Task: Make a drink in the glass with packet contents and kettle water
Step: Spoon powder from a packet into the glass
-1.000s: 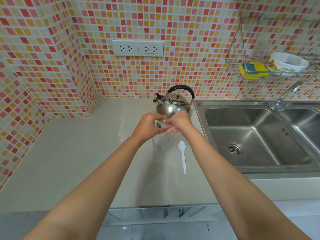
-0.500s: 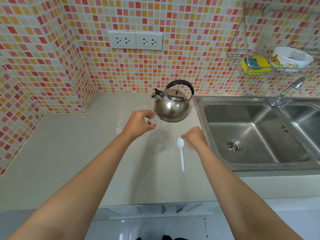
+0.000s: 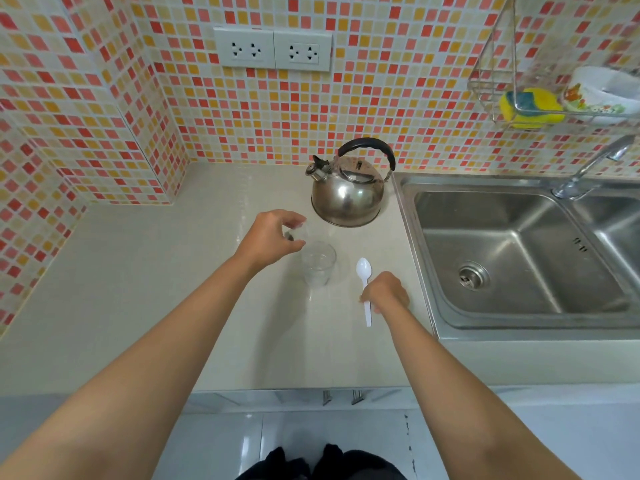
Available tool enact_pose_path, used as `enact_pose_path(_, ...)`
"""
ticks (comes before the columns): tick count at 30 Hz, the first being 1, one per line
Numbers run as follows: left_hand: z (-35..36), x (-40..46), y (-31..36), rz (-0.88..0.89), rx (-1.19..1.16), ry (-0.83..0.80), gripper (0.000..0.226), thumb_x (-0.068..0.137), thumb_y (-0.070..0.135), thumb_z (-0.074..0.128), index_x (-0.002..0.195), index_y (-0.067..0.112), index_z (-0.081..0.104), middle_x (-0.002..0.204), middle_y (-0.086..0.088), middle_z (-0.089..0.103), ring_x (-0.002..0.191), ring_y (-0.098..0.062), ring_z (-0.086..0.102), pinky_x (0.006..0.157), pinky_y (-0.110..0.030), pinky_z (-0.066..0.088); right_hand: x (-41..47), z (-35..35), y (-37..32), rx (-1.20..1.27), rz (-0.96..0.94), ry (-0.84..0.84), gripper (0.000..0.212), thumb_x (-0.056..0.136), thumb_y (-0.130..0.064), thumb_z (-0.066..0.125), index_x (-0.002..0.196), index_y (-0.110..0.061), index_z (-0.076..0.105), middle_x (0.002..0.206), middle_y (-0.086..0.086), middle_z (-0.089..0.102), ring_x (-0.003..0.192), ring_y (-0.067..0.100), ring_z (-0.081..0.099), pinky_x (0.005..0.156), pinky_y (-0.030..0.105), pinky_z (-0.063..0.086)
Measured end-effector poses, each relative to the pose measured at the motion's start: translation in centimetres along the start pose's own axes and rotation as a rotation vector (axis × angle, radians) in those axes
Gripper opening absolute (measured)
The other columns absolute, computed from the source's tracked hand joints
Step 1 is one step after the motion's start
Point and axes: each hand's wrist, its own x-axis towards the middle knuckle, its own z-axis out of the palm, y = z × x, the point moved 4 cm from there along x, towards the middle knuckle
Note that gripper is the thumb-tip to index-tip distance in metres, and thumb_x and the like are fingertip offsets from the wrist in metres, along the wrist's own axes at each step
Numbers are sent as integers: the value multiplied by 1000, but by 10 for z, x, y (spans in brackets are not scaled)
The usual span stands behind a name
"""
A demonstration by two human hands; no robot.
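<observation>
Left hand [image 3: 268, 237] pinches small clear packet [image 3: 298, 233] just above empty glass [image 3: 318, 264] on counter [image 3: 138, 289], near kettle [image 3: 348, 192]. Right hand [image 3: 386, 292] closes fingers on white spoon [image 3: 365, 282] handle, spoon lying on counter

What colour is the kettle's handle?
Black, arching over the shiny steel kettle; the handle shows clearly in the head view.

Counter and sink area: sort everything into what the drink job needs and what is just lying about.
Needed: packet in left hand, glass, kettle, spoon under right hand.
Lying about: sponge, bowl, wire rack, tap, sink, sockets.
</observation>
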Motion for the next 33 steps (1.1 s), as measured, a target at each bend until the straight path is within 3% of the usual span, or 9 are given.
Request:
enact_pose_path(3, 1, -1, 0, 0, 3, -4, 45, 73, 18, 78, 117, 20, 67, 111, 3, 69, 93, -3, 58, 68, 1, 35, 7, 4, 6, 64, -10, 0, 20, 73, -13, 74, 87, -8, 62, 97, 12, 72, 87, 28, 71, 70, 30, 52)
enact_pose_path(6, 1, -3, 1, 0, 12, -14, 46, 74, 17, 78, 118, 19, 67, 111, 2, 69, 93, -3, 58, 62, 3, 36, 12, 5, 12, 115, -25, 13, 23, 70, -14, 78, 82, -7, 60, 90, 12, 72, 84, 29, 71, 68, 31, 51)
enact_pose_path(11, 1, -4, 1, 1, 20, -33, 45, 74, 17, 78, 117, 19, 68, 113, 3, 68, 91, -5, 59, 62, 5, 38, 20, -2, 20, 252, -74, 85, 28, 76, -16, 74, 59, -10, 52, 69, 8, 61, 60, 25, 58, 48, 25, 39)
enact_pose_path(14, 0, -2, 4, 29, 48, -55, 45, 74, 18, 78, 117, 19, 68, 113, 1, 68, 90, -14, 66, 78, -15, 49, 18, -13, 18, 458, -167, 107, 13, 80, -8, 68, 71, -8, 59, 79, 18, 66, 68, 32, 64, 64, 38, 52)
enact_pose_path(16, 0, 0, 8, 52, 74, -78, 45, 74, 19, 77, 118, 18, 67, 110, -1, 67, 89, -19, 67, 83, -30, 57, 13, -24, 13, 583, -254, 118, 8, 82, -5, 66, 75, -5, 62, 75, 18, 65, 60, 32, 62, 66, 45, 55)
enact_pose_path(19, -1, 2, 15, 102, 124, -103, 46, 74, 19, 77, 119, 17, 67, 107, -2, 66, 83, -19, 66, 82, -36, 57, 0, -45, -1, 457, -510, 207, 15, 87, -13, 61, 93, -10, 74, 62, 8, 59, 59, 23, 54, 64, 36, 50)
enact_pose_path(22, -1, 6, 22, 162, 175, -119, 47, 74, 20, 77, 120, 15, 67, 108, -3, 66, 74, -13, 59, 77, -28, 54, -20, -56, -17, 210, -731, 280, 24, 90, -20, 56, 105, -28, 72, 75, 10, 61, 71, 24, 57, 67, 34, 46)
enact_pose_path(25, 1, 10, 27, 199, 232, -135, 49, 75, 24, 76, 122, 15, 66, 111, -2, 66, 72, -9, 51, 73, -20, 45, -33, -60, -26, 54, -807, 343, 27, 91, -18, 56, 111, -32, 70, 77, 6, 50, 75, 25, 54, 68, 37, 46)
enact_pose_path(33, 9, 12, 25, 211, 321, -182, 50, 76, 26, 74, 124, 16, 64, 115, -2, 65, 82, -9, 49, 81, -29, 52, -42, -53, -34, 104, -854, 326, 22, 88, -21, 65, 108, -24, 72, 83, 9, 52, 81, 20, 55, 72, 34, 47)
